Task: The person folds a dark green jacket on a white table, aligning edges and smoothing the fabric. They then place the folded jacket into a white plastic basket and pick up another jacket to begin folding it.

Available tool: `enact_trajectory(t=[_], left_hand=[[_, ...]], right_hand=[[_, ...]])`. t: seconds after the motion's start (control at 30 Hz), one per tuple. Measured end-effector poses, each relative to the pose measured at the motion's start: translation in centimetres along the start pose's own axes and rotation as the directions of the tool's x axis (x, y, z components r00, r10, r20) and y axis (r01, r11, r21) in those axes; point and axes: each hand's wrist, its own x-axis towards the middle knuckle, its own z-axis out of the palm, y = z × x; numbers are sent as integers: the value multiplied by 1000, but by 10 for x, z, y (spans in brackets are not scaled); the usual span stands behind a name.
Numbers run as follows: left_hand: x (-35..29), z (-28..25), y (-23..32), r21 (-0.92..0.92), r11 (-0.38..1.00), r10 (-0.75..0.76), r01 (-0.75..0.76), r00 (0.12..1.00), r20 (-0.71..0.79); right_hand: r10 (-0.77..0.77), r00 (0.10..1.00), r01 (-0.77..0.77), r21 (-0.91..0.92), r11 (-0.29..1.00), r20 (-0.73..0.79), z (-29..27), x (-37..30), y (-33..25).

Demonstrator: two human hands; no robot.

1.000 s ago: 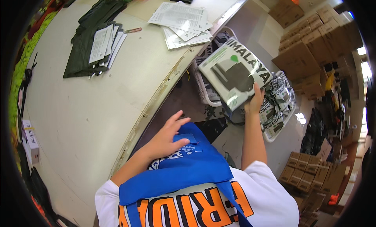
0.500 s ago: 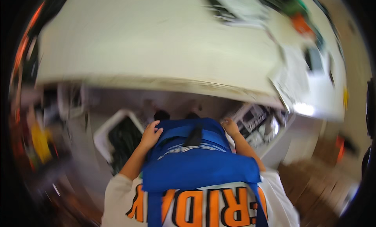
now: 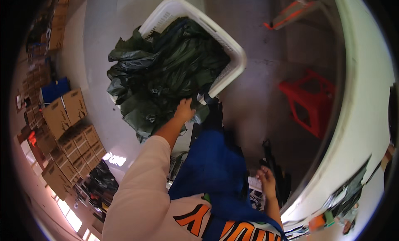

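A white plastic basket point(image 3: 239, 58) is heaped with dark green, shiny, thin crumpled material point(image 3: 166, 70), which spills over its near left side. My left hand point(image 3: 184, 111) reaches out to the near edge of this heap, close to the basket's near corner. Its fingers are stretched and slightly apart; I see nothing gripped in them. Lower right, my right hand point(image 3: 266, 182) hangs beside my blue apron point(image 3: 208, 162), its fingers loosely bent and apart, with nothing in them.
A red plastic stool point(image 3: 309, 101) stands under the white table point(image 3: 361, 95) on the right. Stacked cardboard boxes point(image 3: 66, 116) line the left side. A dark pile point(image 3: 102, 180) lies below them. Dark sheets point(image 3: 349, 191) lie on the table's near part.
The view has swung left from the table to the floor and the basket. My left hand has moved from my lap out to the green heap; my right hand has dropped beside the apron.
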Motion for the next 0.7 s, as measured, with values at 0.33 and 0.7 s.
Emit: enact_trajectory(t=[0.33, 0.7], left_hand=[[239, -47, -79, -68, 802, -596, 593, 803, -27], [-106, -223, -24, -758, 601, 344, -255, 938, -42]], right_hand=[[336, 935, -321, -133, 938, 113, 75, 109, -40], [-367, 903, 423, -318, 849, 222, 168, 169, -219]])
